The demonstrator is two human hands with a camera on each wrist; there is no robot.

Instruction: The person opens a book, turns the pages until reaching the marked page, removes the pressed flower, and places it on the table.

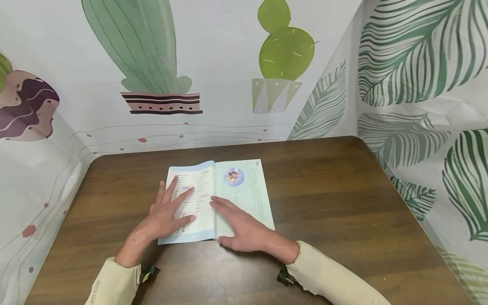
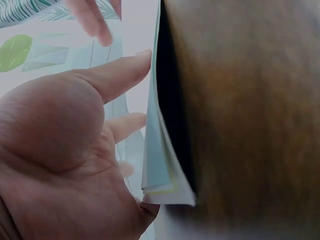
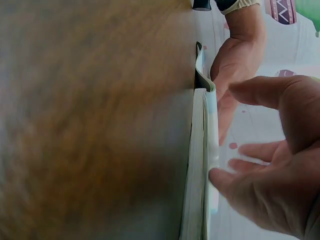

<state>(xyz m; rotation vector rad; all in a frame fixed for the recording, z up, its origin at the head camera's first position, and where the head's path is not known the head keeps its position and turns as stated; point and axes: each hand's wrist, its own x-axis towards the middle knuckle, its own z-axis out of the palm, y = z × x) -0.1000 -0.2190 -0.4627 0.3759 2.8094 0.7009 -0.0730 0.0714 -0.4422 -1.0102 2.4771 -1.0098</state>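
Observation:
An open book (image 1: 244, 199) lies on the wooden table, its left page printed with columns of text and its right page pale green with a round picture. Across the left page, my left hand (image 1: 166, 215) rests with fingers spread. My right hand (image 1: 244, 226) is over the lower part of the right page, fingertips near the centre fold and thumb by the bottom edge. In the left wrist view, the thumb and fingers of the left hand (image 2: 65, 135) touch the page. Seen from the right wrist, the right hand (image 3: 280, 170) has extended fingers beside the thick page stack (image 3: 197, 150).
The brown wooden table (image 1: 335, 203) has rounded back corners and stands against a wall (image 1: 225, 51) patterned with cacti. Leaf-patterned covering (image 1: 411, 55) is on the right. Both forearms wear cream sleeves (image 1: 331, 271), with a dark strap (image 1: 286, 276) near each wrist.

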